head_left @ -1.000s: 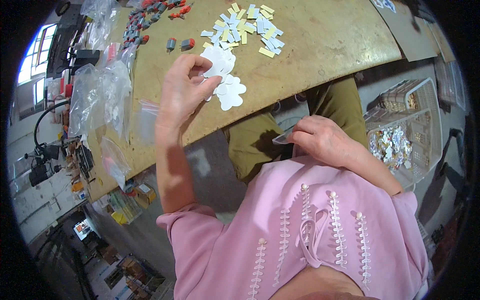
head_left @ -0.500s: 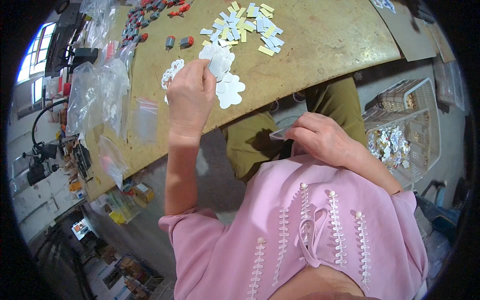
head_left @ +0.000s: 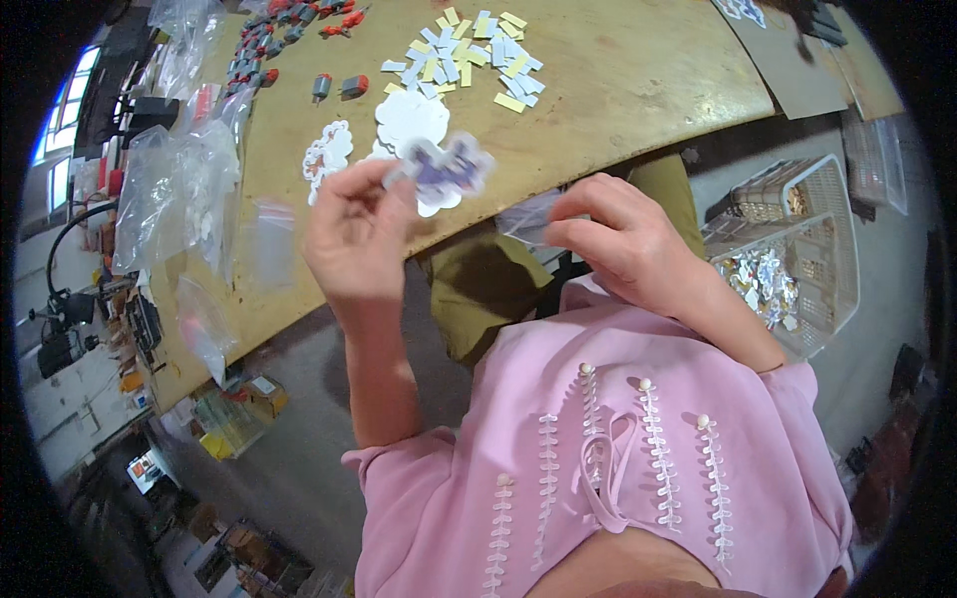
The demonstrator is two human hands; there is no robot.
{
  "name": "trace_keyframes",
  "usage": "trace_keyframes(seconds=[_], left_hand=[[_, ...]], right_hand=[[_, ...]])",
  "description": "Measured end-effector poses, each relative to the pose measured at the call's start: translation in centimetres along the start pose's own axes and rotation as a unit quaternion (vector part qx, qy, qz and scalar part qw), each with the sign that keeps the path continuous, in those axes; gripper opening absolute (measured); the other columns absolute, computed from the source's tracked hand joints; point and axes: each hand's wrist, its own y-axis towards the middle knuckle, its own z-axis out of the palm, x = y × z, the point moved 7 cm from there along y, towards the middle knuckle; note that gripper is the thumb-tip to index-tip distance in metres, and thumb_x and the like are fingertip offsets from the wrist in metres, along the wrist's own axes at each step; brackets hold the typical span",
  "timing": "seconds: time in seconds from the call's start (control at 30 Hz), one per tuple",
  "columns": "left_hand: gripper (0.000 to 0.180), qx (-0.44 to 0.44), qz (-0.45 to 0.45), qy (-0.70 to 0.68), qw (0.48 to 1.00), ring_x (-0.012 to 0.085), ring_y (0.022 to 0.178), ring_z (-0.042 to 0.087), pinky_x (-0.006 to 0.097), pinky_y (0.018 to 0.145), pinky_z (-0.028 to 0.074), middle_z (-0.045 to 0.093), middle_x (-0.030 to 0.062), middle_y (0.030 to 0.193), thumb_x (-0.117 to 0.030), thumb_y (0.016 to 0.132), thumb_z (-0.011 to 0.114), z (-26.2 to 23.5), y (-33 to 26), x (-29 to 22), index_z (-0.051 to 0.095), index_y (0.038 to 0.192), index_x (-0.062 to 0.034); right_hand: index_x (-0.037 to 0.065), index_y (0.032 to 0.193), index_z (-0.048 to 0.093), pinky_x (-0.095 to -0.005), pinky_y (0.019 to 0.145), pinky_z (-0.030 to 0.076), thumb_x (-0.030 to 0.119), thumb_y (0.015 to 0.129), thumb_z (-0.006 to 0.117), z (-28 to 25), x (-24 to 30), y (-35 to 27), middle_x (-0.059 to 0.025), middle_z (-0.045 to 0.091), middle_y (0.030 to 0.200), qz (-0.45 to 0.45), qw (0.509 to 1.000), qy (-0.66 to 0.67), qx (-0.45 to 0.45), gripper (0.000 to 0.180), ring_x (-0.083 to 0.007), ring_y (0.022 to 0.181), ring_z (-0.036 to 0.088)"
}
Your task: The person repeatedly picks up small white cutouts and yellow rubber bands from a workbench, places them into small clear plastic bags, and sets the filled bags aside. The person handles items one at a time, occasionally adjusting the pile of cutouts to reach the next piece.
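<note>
My left hand [head_left: 361,234] pinches a die-cut sticker-like piece [head_left: 454,171] with a wavy white border and a purple picture, held up over the table's near edge. Behind it lies a pile of white scallop-edged cutouts [head_left: 412,122], partly covered by the piece. Over my lap, my right hand [head_left: 633,234] grips a clear plastic bag [head_left: 523,219] between thumb and fingers. To the left of the pile, a smaller stack of lacy-edged cutouts with printed bits [head_left: 329,157] rests on the table.
Yellow and pale blue slips [head_left: 464,60] lie scattered at the far side of the table [head_left: 638,80]. Several small grey-and-red motor-like parts [head_left: 354,87] sit at the far left. Clear bags [head_left: 274,244] line the left edge. On the right stands a white plastic basket [head_left: 847,249] of shiny scraps.
My left hand has lifted the printed piece off the white pile and brought it nearer, picture side showing. My right hand has shifted slightly left with the clear bag, which now spreads wider.
</note>
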Motion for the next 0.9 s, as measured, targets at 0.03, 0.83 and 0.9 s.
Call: trace_keyframes(seconds=[0.03, 0.83, 0.9], left_hand=[[0.017, 0.024, 0.004, -0.012, 1.000, 0.0044, 0.083, 0.063, 0.021, 0.070, 0.052, 0.071, 0.0020, 0.099, 0.003, 0.096, 0.077, 1.2, -1.5, -1.3, 0.071, 0.112, 0.0034], [0.018, 0.202, 0.082, 0.261, 0.941, 0.0265, 0.077, 0.067, 0.036, 0.069, 0.055, 0.070, 0.0081, 0.086, 0.000, 0.084, 0.081, 3.5, -5.6, -2.8, 0.073, 0.100, -0.0058], [0.013, 0.145, 0.041, 0.216, 0.965, 0.0235, 0.075, 0.067, 0.034, 0.066, 0.054, 0.070, 0.0078, 0.086, 0.000, 0.085, 0.080, 2.8, -5.5, -2.4, 0.073, 0.095, -0.0042]], right_hand=[[0.003, 0.103, 0.073, -0.0398, 0.076, 0.055, -0.005, 0.072, 0.074, 0.1, 0.1, 0.3, -0.0119, 0.066, 0.103, -0.005, 1.000, 0.003, -0.004, 0.032, -0.0311, 0.093, 0.067], [0.003, 0.107, 0.072, -0.0372, 0.079, 0.058, -0.005, 0.079, 0.072, 3.2, 1.5, 0.3, -0.0138, 0.067, 0.109, 0.058, 0.983, 0.161, 0.074, 0.029, -0.0326, 0.097, 0.067], [0.004, 0.107, 0.072, -0.0368, 0.079, 0.057, -0.007, 0.078, 0.073, 3.0, 1.1, 0.2, -0.0137, 0.066, 0.108, 0.088, 0.976, 0.185, 0.072, 0.030, -0.0322, 0.096, 0.067]])
